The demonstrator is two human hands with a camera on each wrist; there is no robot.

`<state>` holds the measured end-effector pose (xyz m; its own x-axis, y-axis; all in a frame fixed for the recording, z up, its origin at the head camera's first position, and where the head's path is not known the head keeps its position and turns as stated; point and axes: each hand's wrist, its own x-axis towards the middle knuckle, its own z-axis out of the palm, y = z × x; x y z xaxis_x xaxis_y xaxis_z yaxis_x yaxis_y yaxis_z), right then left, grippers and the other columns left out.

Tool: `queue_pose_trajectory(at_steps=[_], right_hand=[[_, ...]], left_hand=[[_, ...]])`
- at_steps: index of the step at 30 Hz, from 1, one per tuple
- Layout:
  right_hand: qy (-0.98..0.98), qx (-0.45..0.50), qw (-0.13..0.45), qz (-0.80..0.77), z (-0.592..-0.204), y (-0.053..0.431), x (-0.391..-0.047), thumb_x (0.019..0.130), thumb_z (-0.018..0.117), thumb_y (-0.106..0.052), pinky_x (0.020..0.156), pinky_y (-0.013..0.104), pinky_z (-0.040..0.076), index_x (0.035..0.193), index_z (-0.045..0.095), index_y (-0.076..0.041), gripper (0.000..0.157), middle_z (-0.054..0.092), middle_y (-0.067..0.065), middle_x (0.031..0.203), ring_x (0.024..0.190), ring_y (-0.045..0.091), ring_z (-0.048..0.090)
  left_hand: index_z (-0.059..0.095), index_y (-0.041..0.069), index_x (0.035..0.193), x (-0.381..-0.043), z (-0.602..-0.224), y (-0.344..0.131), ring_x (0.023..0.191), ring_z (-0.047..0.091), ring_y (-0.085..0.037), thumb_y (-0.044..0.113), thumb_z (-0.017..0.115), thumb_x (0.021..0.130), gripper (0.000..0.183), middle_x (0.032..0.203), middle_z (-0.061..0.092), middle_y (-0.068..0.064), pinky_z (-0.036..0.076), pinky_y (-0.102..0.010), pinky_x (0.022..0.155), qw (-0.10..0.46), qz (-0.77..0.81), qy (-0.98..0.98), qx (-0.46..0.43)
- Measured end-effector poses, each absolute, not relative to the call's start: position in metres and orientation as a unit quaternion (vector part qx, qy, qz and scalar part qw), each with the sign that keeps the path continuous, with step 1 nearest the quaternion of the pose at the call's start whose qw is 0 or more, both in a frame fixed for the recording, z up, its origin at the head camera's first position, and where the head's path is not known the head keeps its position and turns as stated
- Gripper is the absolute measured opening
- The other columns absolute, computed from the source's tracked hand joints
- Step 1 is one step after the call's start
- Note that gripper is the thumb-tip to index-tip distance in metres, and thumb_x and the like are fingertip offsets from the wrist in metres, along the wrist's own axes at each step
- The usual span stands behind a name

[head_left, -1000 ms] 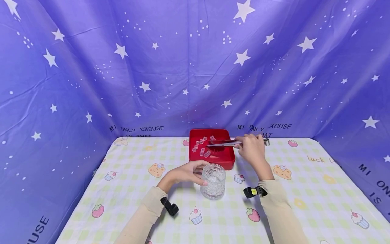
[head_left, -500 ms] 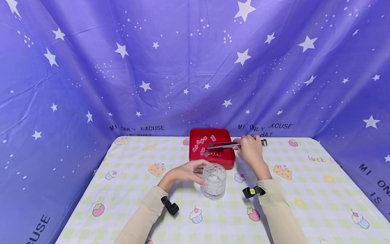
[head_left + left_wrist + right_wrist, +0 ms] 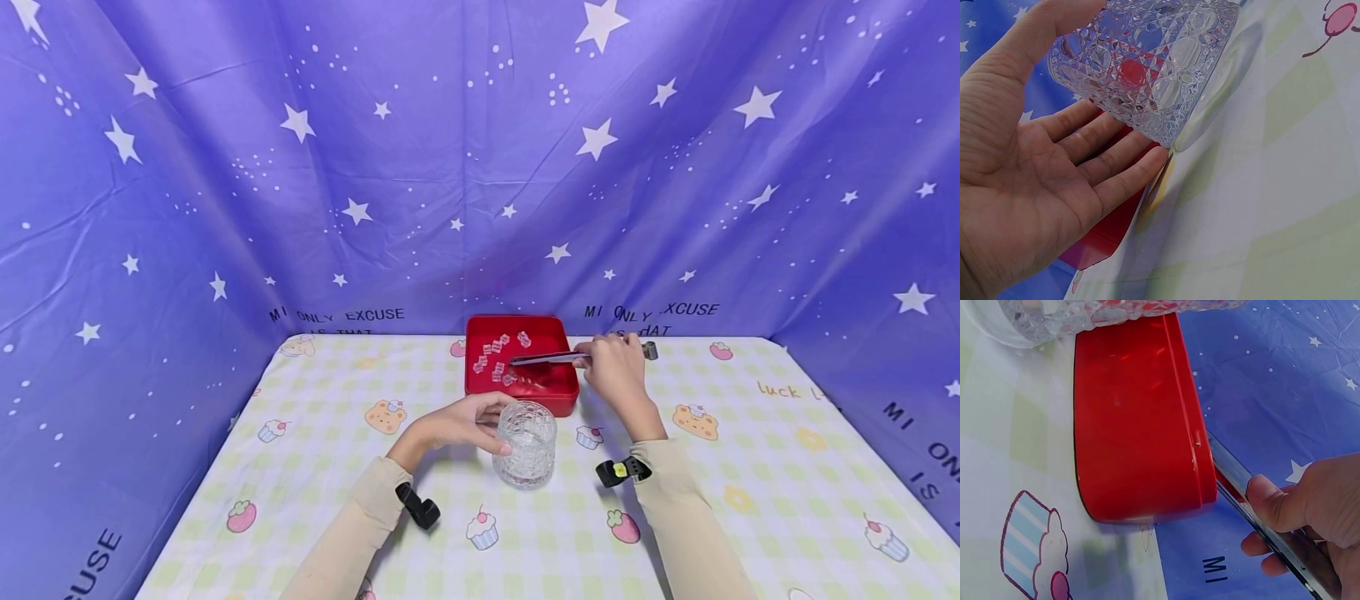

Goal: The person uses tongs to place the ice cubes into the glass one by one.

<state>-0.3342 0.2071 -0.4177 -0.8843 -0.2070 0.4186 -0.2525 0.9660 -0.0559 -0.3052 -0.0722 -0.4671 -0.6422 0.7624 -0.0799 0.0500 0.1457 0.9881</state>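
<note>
Over the red tray [image 3: 558, 398], right hand [image 3: 617, 372] pinching tongs [image 3: 547, 358]; left hand [image 3: 457, 425] loosely cupping the glass [image 3: 527, 443]. Could drop a cube [image 3: 524, 339] if squeezed weakly.

Tray [image 3: 558, 398] at table's [image 3: 750, 467] far middle, cubes [image 3: 495, 358] in its left half. Glass [image 3: 526, 444] just before tray. Left hand [image 3: 468, 423] left of glass, touching. Right hand [image 3: 618, 371] right of tray, tongs [image 3: 547, 358] reaching over it.

I see beige long sleeves on both my arms. A small black camera mount is strapped at each wrist; the right one, toward four o'clock of centre, carries a yellow-green dot. My hands are bare.
</note>
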Motion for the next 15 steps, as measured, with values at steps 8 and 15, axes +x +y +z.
queue_pose_trajectory(at_steps=[8,15], right_hand=[[-0.967,0.129,0.212,0.064,-0.4196,0.2083,-0.3357,0.086,0.077,-0.017,0.075,0.045,0.037,0.098,0.081,-0.014,0.013,0.071,0.011,0.079,0.077,0.033,0.063],[-0.966,0.125,0.217,0.069,-0.4228,0.2051,-0.3368,0.087,0.078,-0.020,0.076,0.045,0.035,0.099,0.082,-0.013,0.014,0.073,0.010,0.080,0.079,0.033,0.065]], left_hand=[[0.052,0.007,0.142,-0.3053,-0.4665,-0.0725,0.129,0.059,-0.023,0.001,0.079,0.084,0.065,0.137,0.062,-0.015,0.053,-0.032,0.107,0.306,0.582,0.696,0.290],[0.050,0.004,0.143,-0.3055,-0.4663,-0.0727,0.132,0.057,-0.027,0.001,0.078,0.085,0.064,0.138,0.060,-0.019,0.051,-0.035,0.110,0.306,0.585,0.690,0.297]])
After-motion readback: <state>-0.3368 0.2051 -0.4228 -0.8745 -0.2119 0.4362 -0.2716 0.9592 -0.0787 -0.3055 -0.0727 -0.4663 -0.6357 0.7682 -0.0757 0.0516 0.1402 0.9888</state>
